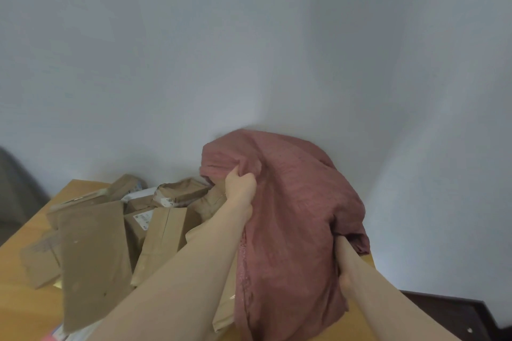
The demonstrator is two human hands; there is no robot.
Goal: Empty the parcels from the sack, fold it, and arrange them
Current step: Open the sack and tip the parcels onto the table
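Note:
A dusty-pink cloth sack (293, 219) hangs raised over the right half of a wooden table (16, 279). My left hand (240, 184) grips a bunch of the sack's fabric near its upper left. My right hand (345, 263) reaches into the cloth at the sack's lower right; its fingers are hidden by the fabric. Several brown paper parcels (91, 252) lie in a loose heap on the table to the left of the sack, some with white labels. One more parcel (225, 310) pokes out under the sack's left edge.
A pale wall (249, 50) rises right behind the table. Something dark grey (13, 191) stands at the far left beyond the table's edge. A dark floor or furniture edge (454, 313) shows at the lower right.

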